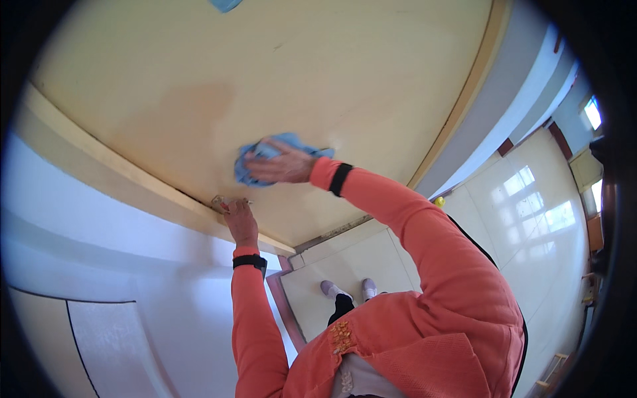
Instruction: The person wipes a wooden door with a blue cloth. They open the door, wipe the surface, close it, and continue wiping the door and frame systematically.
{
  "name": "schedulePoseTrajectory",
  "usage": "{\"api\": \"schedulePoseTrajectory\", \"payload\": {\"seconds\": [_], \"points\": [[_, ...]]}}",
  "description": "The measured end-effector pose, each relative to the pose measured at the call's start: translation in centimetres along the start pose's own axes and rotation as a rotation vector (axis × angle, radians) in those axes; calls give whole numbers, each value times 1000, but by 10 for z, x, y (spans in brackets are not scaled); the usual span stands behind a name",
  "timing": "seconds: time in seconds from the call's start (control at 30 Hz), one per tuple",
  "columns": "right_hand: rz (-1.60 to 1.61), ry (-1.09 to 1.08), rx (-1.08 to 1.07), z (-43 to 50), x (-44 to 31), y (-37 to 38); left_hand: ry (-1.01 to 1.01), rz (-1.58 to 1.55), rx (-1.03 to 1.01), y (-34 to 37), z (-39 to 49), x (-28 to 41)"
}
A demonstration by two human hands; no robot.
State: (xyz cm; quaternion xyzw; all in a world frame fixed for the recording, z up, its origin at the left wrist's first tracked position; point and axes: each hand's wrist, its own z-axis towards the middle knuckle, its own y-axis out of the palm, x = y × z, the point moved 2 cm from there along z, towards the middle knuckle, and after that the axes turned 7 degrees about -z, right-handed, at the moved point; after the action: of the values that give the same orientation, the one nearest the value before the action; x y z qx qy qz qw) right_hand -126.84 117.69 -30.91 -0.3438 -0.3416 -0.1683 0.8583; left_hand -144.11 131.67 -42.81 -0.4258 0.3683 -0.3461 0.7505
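Observation:
My right hand (282, 163) presses a crumpled blue cloth (245, 171) flat against a cream-yellow door (378, 89), its fingers spread over the cloth. Lower and to the left, my left hand (242, 219) is closed around the door's metal handle (219, 202), close to the door's left edge. Part of the handle is hidden by the fingers. Both forearms wear coral sleeves with a black band at each wrist.
A cream door frame (164, 191) and white wall run along the left. Another frame edge (465, 94) is at the right. Below lies a pale tiled floor (343, 258) where my shoes stand. Part of a blue object (225, 4) shows at the top edge.

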Motion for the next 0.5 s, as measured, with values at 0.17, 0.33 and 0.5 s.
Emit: {"api": "schedulePoseTrajectory", "payload": {"seconds": [0.17, 0.33, 0.5], "points": [[-69, 769, 128, -109, 101, -16, -40, 21, -66, -5, 3, 1], [-155, 1802, 488, -210, 162, -43, -7, 2, 46, -6, 3, 2], [-213, 1711, 534, -185, 140, -34, -47, 45, 30, -4, 2, 3]]}}
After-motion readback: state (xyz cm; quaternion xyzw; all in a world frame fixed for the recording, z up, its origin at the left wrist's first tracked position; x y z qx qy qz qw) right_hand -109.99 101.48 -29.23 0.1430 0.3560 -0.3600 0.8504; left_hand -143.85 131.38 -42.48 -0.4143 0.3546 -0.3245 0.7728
